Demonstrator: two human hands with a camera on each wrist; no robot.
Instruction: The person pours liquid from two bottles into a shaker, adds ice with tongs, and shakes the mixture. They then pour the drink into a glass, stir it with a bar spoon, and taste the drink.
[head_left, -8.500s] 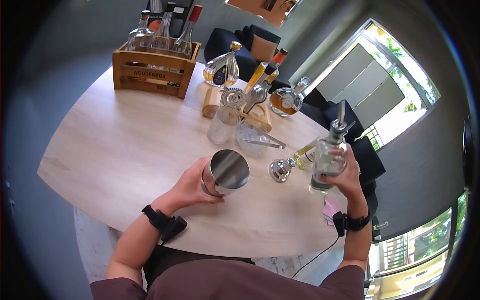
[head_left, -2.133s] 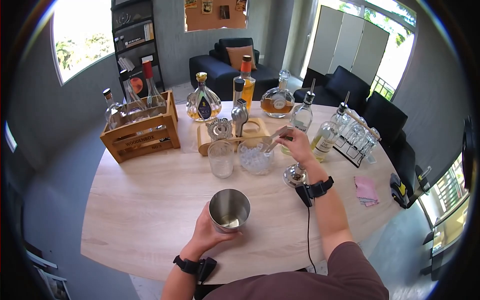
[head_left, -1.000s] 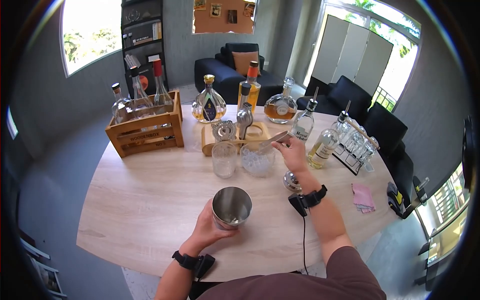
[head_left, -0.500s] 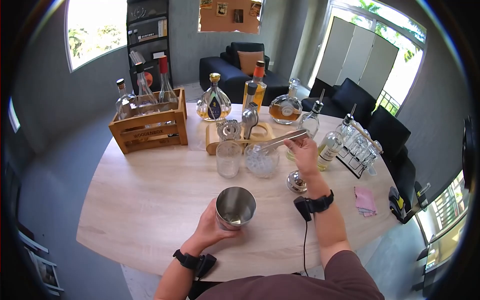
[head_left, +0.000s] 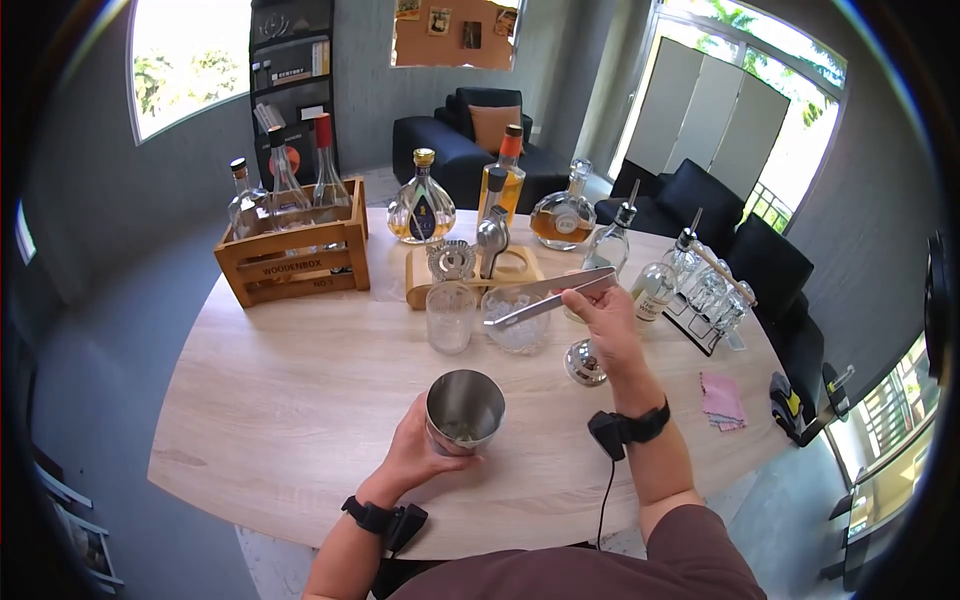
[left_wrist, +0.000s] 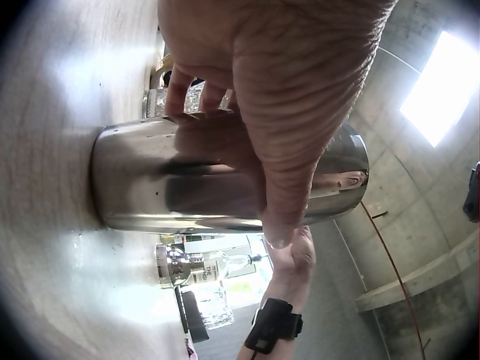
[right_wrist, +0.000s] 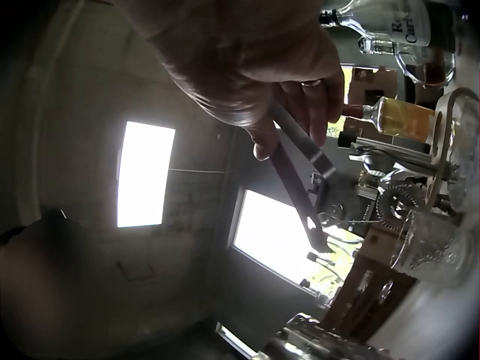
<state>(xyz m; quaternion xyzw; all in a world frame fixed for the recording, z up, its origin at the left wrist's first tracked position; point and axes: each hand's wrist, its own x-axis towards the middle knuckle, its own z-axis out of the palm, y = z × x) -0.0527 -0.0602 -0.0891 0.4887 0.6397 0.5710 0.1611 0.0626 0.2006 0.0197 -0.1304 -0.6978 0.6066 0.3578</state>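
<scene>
My left hand [head_left: 416, 447] grips a steel shaker cup [head_left: 465, 412] standing on the table, thumb across its side in the left wrist view; something small lies in its bottom. Metal tongs [head_left: 545, 305] are pinched in my right hand [head_left: 612, 325], their tips over the near side of the glass ice bowl [head_left: 517, 335]. In the right wrist view the tongs [right_wrist: 296, 184] hang from thumb and fingers; whether they hold ice I cannot tell. A clear mixing glass [head_left: 450, 318] is left of the bowl, and a shiny jigger-like metal piece [head_left: 585, 362] sits below my right hand.
A wooden crate [head_left: 300, 268] of bottles stands at the left. Behind the bowl are a wooden tool stand [head_left: 418, 282] and several bottles. To the right are spouted bottles, a glass rack [head_left: 708, 300] and a pink cloth [head_left: 722, 400].
The tongs have risen out of the ice bowl and swung toward the near side, with my right hand slightly lower. My left hand stays on the cup.
</scene>
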